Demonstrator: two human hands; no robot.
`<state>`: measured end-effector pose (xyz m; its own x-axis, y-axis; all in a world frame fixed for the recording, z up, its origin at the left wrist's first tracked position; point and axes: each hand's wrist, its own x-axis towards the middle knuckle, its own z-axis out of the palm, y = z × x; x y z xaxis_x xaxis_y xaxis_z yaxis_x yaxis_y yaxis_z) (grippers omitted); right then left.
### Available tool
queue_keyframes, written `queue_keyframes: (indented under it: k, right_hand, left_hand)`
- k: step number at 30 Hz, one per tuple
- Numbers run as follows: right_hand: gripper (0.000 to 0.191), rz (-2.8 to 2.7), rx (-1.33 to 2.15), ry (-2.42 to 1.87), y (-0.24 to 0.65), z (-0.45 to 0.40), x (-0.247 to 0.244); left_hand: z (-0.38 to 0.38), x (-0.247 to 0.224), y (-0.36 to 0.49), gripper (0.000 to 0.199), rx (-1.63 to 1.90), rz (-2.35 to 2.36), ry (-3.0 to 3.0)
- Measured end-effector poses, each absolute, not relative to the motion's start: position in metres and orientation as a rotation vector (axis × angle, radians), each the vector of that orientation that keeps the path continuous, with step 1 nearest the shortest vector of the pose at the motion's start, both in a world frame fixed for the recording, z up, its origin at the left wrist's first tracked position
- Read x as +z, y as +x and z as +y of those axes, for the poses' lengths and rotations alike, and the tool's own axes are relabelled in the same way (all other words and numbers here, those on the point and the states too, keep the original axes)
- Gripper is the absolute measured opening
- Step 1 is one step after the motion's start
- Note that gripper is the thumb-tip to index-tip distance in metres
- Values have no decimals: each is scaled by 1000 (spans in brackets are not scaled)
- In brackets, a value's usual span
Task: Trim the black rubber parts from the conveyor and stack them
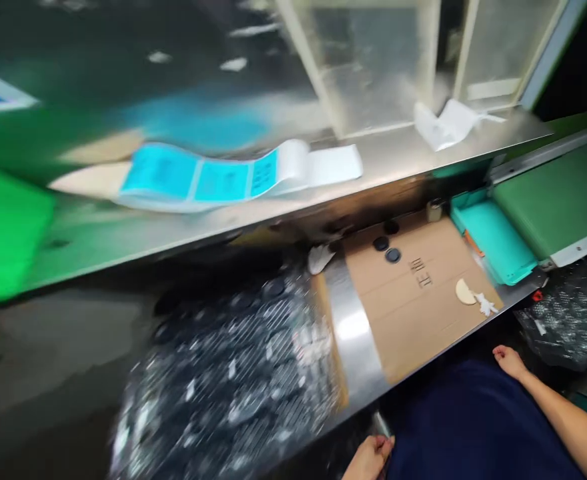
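My left hand [368,457] is low in the view, below the bench's front edge, with thumb and fingers pinched together. A small pale, shiny piece [381,424] shows just above its fingertips; blur hides what it is. My right hand [509,362] hangs beside my dark blue clothing, its fingers curled in and no object showing. Between the hands and the shelf lies a flat cardboard sheet [423,313] on the metal bench. Several round black parts [392,255] sit at its far side. A cream half-round piece [465,292] and a white scrap [485,305] lie near its right edge.
Left on the bench is a clear plastic-wrapped stack of black parts [233,380]. A metal shelf [398,148] above carries a strip of blue labels [198,177]. To the right are a teal tray [498,237], a green conveyor belt [563,193] and another plastic-wrapped bundle [573,313].
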<state>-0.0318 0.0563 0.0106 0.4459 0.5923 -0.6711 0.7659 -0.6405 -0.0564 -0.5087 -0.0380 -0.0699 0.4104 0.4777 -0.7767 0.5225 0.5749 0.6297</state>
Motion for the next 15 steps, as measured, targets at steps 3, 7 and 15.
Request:
queue_keyframes:
  k: [3, 7, 15]
  right_hand:
    - [48, 1076, -1076, 2564, -1, 59, 8]
    - [46, 946, -1183, 2763, 47, 75, 12]
    - [69, 594, -1383, 3326, 127, 0, -57]
  left_hand:
    - [77, 3, -471, 63, -27, 1168, 1344]
    - [223, 128, -372, 73, 165, 1093, 1554]
    - [466, 360, -20, 42, 850, 554, 2371]
